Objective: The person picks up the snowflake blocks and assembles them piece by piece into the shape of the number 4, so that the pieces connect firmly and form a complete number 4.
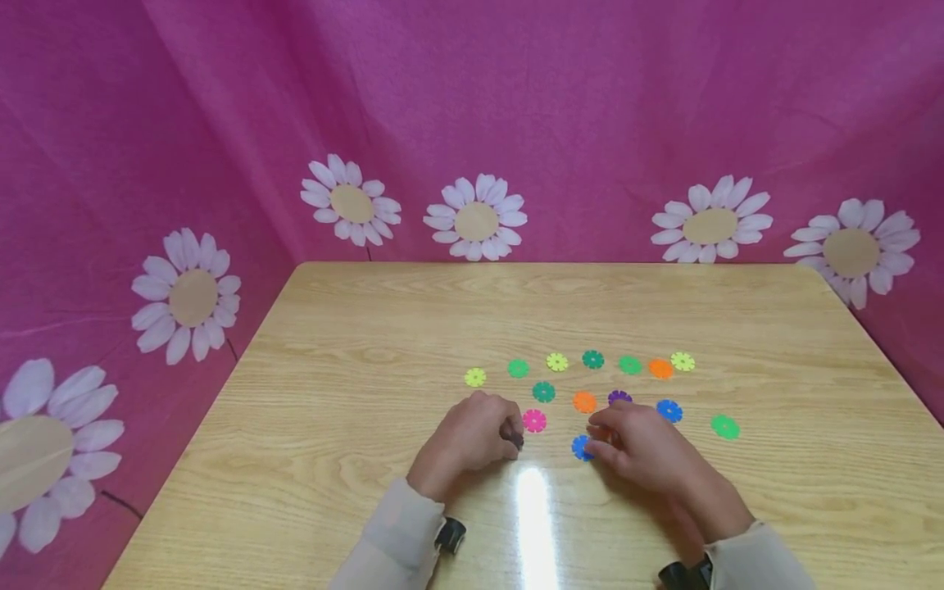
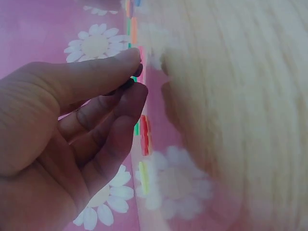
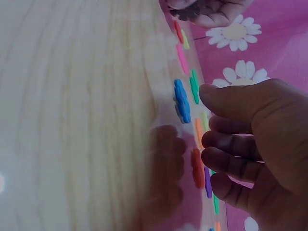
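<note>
My left hand [image 1: 472, 434] pinches a dark notched plastic disc [image 1: 517, 440] between thumb and fingertips, just above the table; much of the disc is hidden by the fingers. To its right lies a pink notched disc [image 1: 534, 421]. My right hand [image 1: 652, 449] hovers low, its fingers loosely bent, with nothing between thumb and fingers in the right wrist view. A blue disc [image 1: 580, 447] lies flat by its thumb tip, partly covered in the head view. A red disc [image 3: 197, 168] lies near its fingers. Beyond the fingertips is a purple disc [image 1: 619, 397], partly hidden.
Several more flat notched discs are spread over the wooden table [image 1: 332, 369], among them an orange disc [image 1: 585, 401], a second blue disc [image 1: 669, 410], a green disc [image 1: 726, 427] and a yellow disc [image 1: 475, 377]. A pink flowered cloth [image 1: 575, 123] surrounds the table's far and side edges.
</note>
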`<state>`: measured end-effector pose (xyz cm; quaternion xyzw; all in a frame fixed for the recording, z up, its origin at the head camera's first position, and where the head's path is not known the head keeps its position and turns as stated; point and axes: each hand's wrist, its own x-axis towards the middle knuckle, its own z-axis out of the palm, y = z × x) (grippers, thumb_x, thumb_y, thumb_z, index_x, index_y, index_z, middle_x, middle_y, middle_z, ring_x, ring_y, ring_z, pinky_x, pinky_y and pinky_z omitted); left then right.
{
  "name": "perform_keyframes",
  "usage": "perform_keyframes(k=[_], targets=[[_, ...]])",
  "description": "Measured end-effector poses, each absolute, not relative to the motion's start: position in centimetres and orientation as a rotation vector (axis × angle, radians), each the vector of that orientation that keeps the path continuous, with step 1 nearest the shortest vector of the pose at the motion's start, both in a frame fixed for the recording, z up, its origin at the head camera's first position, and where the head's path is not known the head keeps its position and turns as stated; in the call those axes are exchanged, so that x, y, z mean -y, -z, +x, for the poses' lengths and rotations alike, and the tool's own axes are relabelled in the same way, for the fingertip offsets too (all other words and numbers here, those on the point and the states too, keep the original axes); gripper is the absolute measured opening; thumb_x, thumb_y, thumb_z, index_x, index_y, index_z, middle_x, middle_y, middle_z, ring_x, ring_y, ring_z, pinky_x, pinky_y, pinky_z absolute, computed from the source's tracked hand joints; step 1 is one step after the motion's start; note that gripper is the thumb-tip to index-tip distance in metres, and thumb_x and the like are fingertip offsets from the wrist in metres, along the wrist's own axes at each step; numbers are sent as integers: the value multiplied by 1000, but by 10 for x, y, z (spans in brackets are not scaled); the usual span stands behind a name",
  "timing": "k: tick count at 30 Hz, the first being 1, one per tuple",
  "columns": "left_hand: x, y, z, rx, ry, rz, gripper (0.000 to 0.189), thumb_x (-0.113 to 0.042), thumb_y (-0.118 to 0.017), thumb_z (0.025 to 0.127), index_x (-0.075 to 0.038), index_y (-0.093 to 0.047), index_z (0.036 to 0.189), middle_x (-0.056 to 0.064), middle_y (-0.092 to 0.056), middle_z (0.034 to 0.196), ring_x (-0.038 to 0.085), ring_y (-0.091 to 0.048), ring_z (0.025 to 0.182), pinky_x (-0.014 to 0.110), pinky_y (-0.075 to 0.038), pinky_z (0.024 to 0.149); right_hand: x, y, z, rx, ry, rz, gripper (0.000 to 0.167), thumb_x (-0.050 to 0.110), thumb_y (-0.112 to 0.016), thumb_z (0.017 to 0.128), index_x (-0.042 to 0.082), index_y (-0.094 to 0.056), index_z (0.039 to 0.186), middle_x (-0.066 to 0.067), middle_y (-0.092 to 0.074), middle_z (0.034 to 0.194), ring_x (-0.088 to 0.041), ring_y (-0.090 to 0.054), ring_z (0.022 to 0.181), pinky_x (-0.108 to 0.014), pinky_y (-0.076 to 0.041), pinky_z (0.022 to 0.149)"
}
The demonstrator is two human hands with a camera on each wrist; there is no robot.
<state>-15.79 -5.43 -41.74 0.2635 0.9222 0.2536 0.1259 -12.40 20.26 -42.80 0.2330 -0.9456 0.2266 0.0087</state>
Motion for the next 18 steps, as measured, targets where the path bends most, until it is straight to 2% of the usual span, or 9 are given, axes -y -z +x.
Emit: perform_keyframes(k=[5,9,18], targets=[[56,416,-158,-2687,-782,760,18,-6,-84,79,-19,-72,81,-15,-63,75,1,-58,72,23,-49,69,-196,428,-122,2986,-667,753,18,21,-82,83,9,-72,94,7,-54,81,-10,-48,73,-30,-48,65],[57,416,-158,-2703,-794,761,17,-5,-82,80,-18,-73,81,-15,-63,76,2,-57,72,23,-49,69,-193,428,-121,3022,-637,746,21,21,-82,82,8,-73,95,6,-53,81,-10,-46,71,-28,-45,63],[58,415,-158,-2719,-830,754,14,-6,-81,82,-18,-73,82,-15,-62,76,3,-57,74,22,-49,71,-185,427,-123,3103,-576,701,22,19,-84,81,6,-72,94,3,-57,83,-12,-49,72,-32,-50,68]])
